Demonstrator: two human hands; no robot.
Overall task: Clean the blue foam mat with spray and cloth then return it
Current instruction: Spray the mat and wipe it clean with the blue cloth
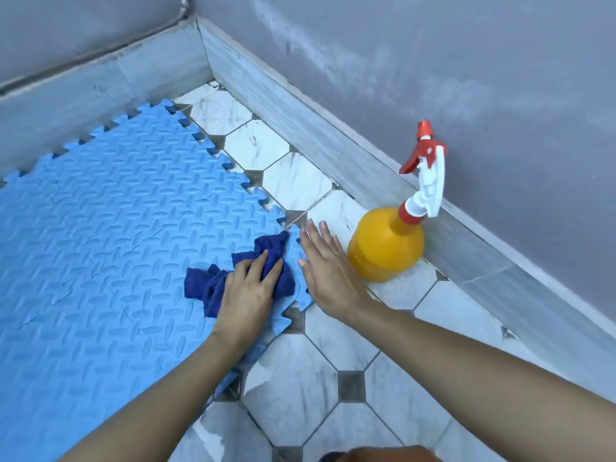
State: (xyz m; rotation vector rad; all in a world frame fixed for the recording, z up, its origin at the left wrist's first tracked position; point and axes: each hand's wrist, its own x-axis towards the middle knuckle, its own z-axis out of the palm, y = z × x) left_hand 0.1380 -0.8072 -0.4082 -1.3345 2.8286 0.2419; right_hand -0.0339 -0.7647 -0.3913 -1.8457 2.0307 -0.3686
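We see the blue foam mat [100, 245] lying flat on the tiled floor [333, 378], ridged all over, its edges toothed like puzzle pieces, filling the left of the scene; our left hand [248, 291] presses a crumpled dark blue cloth [266, 255] onto its right edge, fingers curled over it; our right hand [325, 261] lies open and flat, palm down, across the mat's edge and the tile; just right stands an orange spray bottle [386, 248] against the wall.

No readable text, label or number appears anywhere.

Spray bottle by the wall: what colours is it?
Orange-yellow spray bottle, red and white trigger head; head view.
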